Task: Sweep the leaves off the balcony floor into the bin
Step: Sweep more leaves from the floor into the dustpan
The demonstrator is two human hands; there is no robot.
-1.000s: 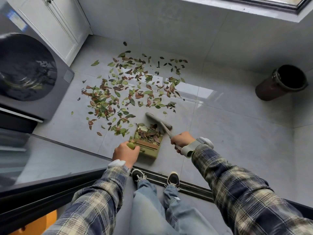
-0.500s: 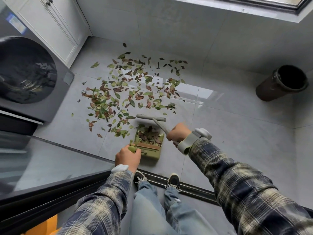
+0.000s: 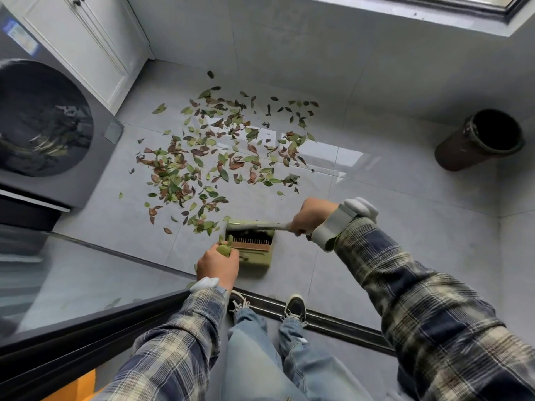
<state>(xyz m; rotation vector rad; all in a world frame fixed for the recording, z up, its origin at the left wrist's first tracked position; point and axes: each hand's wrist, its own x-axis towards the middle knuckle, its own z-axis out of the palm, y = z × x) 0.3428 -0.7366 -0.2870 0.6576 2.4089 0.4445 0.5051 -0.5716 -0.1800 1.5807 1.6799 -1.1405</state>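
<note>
Grey-tiled balcony floor [image 3: 376, 235], head view. The left hand [image 3: 217, 263], at centre frame, has its fingers curled round the green handle of the dustpan [image 3: 256, 257], which rests on the tiles just ahead of the person's shoes [image 3: 295, 308]. The right hand [image 3: 311, 217], right of centre, grips the handle of the brush [image 3: 250, 226], whose head lies across the pan's mouth. Most leaves [image 3: 208, 157] lie scattered in the upper middle of the frame, the nearest just beside the pan's left corner. The bin [image 3: 460, 154] stands well apart at the upper right.

Likely faults: a brisk stroke may flick the light leaves past the pan's sides, and tilting the pan on the carry to the bin may spill its load.

Compared with half a second ago, the brush head has been drawn from the tiles just beyond the pan onto its mouth, hiding the leaves inside. The right hand has shifted rightward.
</note>
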